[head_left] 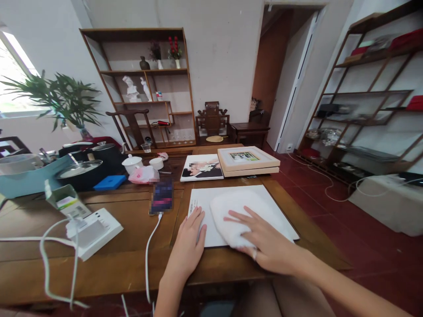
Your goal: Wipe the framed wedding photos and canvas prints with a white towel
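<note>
A white flat board [277, 211] lies on the wooden table [132, 264] in front of me. My left hand [190, 244] rests flat on the board's near left edge, fingers stretched out. My right hand [264, 242] lies flat, fingers spread, on a white cloth [231, 213] that covers the board's middle. Neither hand grips anything.
A phone [161, 197] on a white cable lies left of the board. Behind it are a photo print [202, 168] and stacked picture frames [247, 160]. At left sit a white box [99, 231], cords, pots, a teapot [132, 164] and cups. Shelves line the walls.
</note>
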`<state>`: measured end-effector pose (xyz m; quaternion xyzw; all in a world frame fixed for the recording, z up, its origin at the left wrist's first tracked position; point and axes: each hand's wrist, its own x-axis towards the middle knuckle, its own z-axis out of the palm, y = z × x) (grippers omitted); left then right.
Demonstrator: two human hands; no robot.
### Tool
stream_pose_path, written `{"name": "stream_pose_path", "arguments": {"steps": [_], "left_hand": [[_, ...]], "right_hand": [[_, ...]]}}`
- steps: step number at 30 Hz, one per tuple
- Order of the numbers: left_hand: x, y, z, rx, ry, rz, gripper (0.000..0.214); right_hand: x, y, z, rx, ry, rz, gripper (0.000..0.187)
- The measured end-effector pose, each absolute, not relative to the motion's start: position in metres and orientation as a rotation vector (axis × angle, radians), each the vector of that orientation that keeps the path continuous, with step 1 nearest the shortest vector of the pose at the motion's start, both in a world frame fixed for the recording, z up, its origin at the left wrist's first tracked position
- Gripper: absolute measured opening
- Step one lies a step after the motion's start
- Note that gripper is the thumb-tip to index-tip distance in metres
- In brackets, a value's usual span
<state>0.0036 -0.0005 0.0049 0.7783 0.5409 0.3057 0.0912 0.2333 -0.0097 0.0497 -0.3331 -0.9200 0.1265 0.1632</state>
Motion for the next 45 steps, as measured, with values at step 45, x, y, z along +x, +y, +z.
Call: {"name": "stream_pose_path", "arguments": {"steps": [45], "left_hand": [[0.002, 0.0, 0.006, 2.244, 1.583, 0.92, 0.042]], "right_hand": [[0.197, 0.067, 0.041, -1.347, -2.331, 0.254, 0.046]]}}
